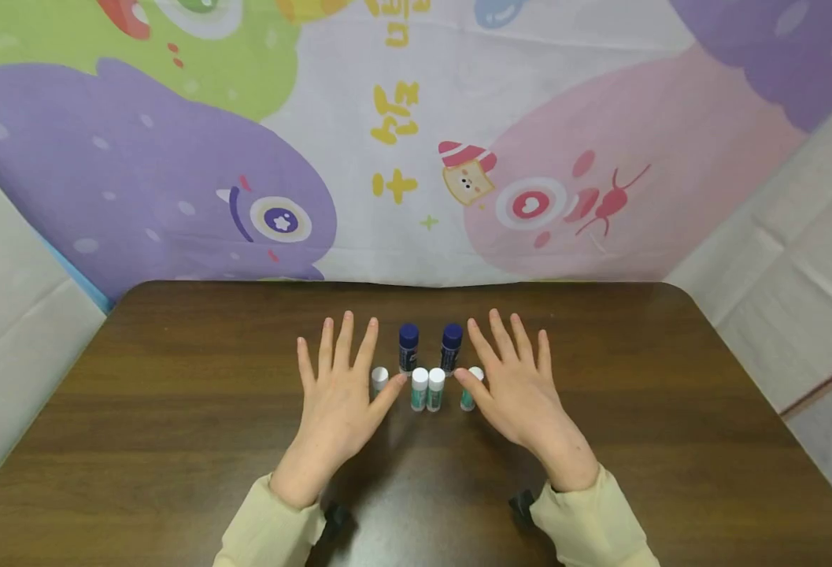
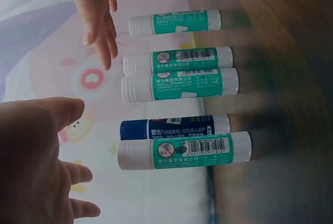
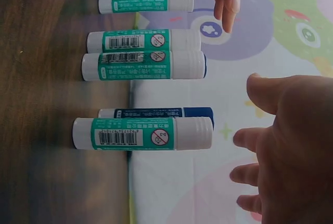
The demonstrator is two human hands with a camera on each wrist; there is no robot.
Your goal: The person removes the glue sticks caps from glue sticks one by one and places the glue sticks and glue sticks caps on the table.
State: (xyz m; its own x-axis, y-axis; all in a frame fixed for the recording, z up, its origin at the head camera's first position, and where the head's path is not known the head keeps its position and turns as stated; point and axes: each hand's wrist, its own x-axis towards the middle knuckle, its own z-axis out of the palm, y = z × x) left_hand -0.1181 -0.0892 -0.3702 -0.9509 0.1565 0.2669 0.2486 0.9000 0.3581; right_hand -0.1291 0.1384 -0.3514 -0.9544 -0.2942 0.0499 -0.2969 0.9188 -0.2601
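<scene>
Several glue sticks stand upright on the table. In the head view, two with dark blue caps, a left one [image 1: 408, 349] and a right one [image 1: 451, 348], are behind a front row with white caps and green labels. The middle pair [image 1: 427, 390] stands side by side. My left hand [image 1: 341, 402] is spread above the table, its thumb partly covering the leftmost green glue stick [image 1: 379, 379]. My right hand [image 1: 518, 394] is likewise spread, its thumb over part of the rightmost green glue stick [image 1: 468, 400]. Both wrist views show the hands holding nothing.
The brown wooden table [image 1: 175, 441] has rounded far corners. Behind it hangs a cartoon-printed cloth [image 1: 387, 236]. White covered panels stand left [image 1: 19, 331] and right [image 1: 791, 291]. Dark wrist devices show under both cuffs.
</scene>
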